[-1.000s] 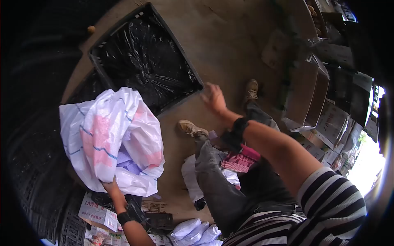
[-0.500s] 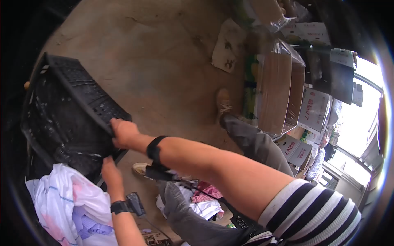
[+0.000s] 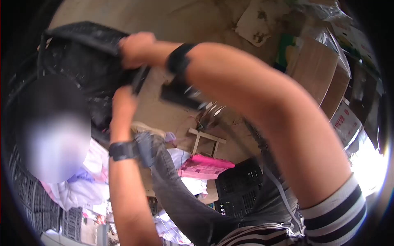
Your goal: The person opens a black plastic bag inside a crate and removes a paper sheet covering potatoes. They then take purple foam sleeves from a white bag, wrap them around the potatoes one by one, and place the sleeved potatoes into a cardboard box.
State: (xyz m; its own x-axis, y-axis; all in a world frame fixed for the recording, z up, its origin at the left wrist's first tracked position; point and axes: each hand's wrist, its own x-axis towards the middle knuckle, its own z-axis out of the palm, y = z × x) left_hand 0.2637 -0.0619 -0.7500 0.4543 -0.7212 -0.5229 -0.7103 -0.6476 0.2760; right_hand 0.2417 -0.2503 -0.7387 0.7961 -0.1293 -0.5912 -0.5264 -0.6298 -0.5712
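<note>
We gripped a black crate (image 3: 93,33) with our right hand (image 3: 137,50).
Those fingers clamped its rim, its body spreading beside them; our left hand (image 3: 124,104), nearer us, blurred, its grip indiscernible.

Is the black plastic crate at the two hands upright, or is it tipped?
Tipped: the black plastic crate shows its outer far wall beyond the rim, near the right hand.
</note>
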